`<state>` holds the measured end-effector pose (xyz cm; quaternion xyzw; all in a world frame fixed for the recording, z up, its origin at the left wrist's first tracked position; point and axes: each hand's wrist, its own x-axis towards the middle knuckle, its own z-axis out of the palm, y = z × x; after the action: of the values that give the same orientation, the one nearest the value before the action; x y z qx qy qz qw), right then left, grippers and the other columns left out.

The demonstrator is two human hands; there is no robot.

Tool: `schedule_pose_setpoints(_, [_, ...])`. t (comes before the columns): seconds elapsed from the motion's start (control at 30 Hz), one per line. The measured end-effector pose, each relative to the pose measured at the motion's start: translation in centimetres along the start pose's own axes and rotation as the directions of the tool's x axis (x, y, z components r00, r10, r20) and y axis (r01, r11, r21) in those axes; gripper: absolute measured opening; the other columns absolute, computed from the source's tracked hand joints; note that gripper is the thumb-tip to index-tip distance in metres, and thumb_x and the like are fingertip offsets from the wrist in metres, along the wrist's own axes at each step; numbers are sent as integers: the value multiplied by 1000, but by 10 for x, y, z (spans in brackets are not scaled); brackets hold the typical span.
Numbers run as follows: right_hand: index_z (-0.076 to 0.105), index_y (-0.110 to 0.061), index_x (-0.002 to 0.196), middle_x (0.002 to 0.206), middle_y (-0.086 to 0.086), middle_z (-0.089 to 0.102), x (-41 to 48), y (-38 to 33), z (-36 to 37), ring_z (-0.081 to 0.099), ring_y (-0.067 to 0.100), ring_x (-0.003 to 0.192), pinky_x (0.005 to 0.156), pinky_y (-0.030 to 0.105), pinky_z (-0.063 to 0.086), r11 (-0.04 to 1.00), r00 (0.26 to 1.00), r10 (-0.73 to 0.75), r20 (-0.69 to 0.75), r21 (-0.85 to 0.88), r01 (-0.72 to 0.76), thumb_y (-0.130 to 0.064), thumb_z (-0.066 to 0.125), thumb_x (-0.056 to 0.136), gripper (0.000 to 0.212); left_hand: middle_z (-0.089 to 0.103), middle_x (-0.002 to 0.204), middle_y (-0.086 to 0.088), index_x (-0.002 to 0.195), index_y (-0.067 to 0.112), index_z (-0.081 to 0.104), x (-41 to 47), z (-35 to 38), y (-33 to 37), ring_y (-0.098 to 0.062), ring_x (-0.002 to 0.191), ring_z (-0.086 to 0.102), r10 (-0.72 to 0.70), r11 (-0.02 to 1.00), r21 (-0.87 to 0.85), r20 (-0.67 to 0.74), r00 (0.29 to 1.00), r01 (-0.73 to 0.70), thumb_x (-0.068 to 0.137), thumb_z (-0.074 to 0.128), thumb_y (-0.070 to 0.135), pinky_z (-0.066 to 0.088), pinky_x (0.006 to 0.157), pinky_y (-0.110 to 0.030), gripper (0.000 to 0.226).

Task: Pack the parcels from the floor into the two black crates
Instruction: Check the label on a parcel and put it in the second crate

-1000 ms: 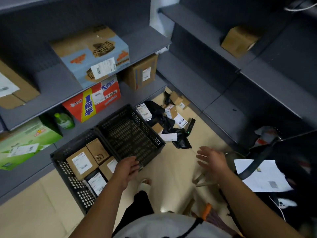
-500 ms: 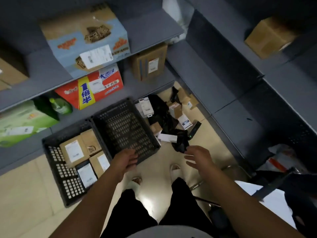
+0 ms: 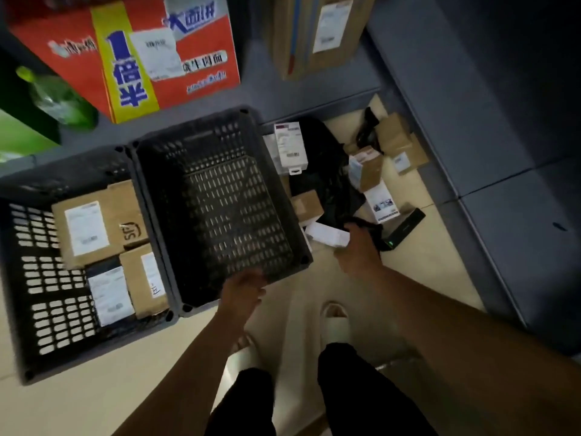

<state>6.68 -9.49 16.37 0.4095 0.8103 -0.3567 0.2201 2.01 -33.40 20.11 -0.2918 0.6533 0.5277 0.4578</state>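
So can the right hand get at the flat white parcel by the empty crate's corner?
Probably yes: the right hand is right beside the flat white parcel, which lies uncovered on the floor next to the empty crate, with nothing between them.

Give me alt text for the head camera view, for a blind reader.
A person's right hand reaches into parcels piled on the floor beside an empty black crate; the left hand hangs by its near rim. A second crate holds several boxes.

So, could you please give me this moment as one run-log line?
step: picking next parcel | left hand: at empty crate rim | right hand: at white parcel, black bag, grip unclear | other crate: partly filled
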Motion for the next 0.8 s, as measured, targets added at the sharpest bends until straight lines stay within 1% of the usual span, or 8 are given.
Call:
schedule_pose_setpoints(0.07, [19,-14,156,155,17,27,56,10,29,32,38,140,111,46,36,982,994,-104,-31,-162,98,-14,68,90,82,61,65,-1,73,16,58,56,-6,-7,-16,63,55,98,990,100,-16,995,-96,90,50,2,46,54,-26,23])
schedule_pose_setpoints(0.17, [4,-22,158,162,12,11,128,12,60,18,40,146,113,55,31,898,967,-255,-19,-374,230,-18,74,86,101,63,85,3,84,26,59,130,-11,-20,-14,78,60,257,945,227,-74,964,-235,94,55,6,55,72,-27,24])
schedule_pose_setpoints(0.23, [-5,-29,157,166,5,-2,166,11,75,5,36,150,114,60,22,799,934,-355,42,-505,326,-16,74,84,109,66,85,1,86,25,64,167,-9,-25,-19,81,62,365,906,250,-52,930,-341,96,56,5,53,82,-36,24])
schedule_pose_setpoints(0.33, [-8,-35,157,166,-2,-11,209,12,92,-6,31,152,114,63,14,652,887,-423,186,-617,441,-11,76,79,117,70,86,-3,86,21,69,213,-6,-29,-22,84,64,422,890,216,-53,905,-402,98,57,8,51,86,-35,21])
schedule_pose_setpoints(0.4, [-3,-33,157,166,-1,-6,228,10,97,0,33,151,113,64,17,638,872,-448,198,-612,467,-13,77,79,114,70,89,-9,87,18,68,234,-7,-30,-24,85,64,455,871,229,-41,889,-435,98,56,9,52,88,-38,19])
schedule_pose_setpoints(0.53, [23,-24,149,150,13,24,230,13,105,26,45,136,109,59,27,661,875,-483,-34,-669,339,-27,78,76,91,66,88,-14,84,15,65,254,-21,-27,-25,80,59,511,804,378,-43,858,-460,97,57,9,53,80,-38,17])
schedule_pose_setpoints(0.67, [28,-19,139,144,14,29,185,26,97,31,39,135,107,54,34,865,871,-349,-345,-477,158,-34,87,67,93,65,84,-9,98,9,68,214,-42,-34,-23,76,57,594,709,492,-29,804,-506,98,59,16,45,71,-30,11])
schedule_pose_setpoints(0.8, [15,-17,151,154,15,27,115,31,73,31,39,139,108,54,35,992,869,-124,-478,-60,108,-41,87,66,114,63,81,-8,94,14,65,152,-47,-54,-22,71,55,601,705,489,-27,799,-514,99,58,20,45,67,-33,10])
